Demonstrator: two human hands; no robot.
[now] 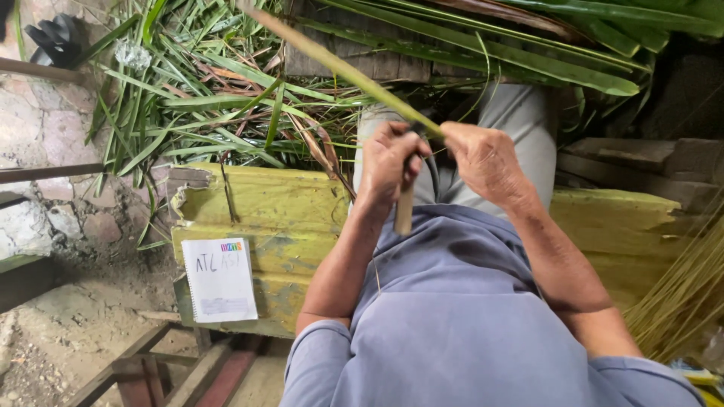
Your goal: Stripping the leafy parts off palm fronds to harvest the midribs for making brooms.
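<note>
Blue-grey shirt cloth (467, 324) fills the near foreground, with both forearms reaching out from it over the lap. Beyond lies the worn yellow-green surface (264, 218), a plank bench the person sits on, carrying a small white spiral notebook (220, 279) at its near left edge. A heap of long green leaves (219, 98) covers the ground ahead, and a sheaf of pale stripped ribs (679, 294) leans at the right. One long leaf strip (332, 64) runs up and away from the hands, taut. The right hand (486, 162) has its fingers pinched shut on the strip's near end. The left hand (388, 162) is closed round a knife with a pale wooden handle (404, 211); the blade itself is hidden between the hands. Stripping goes best, I judge, with the strip kept tight, the edge held shallow against the rib, and the pull steady.
</note>
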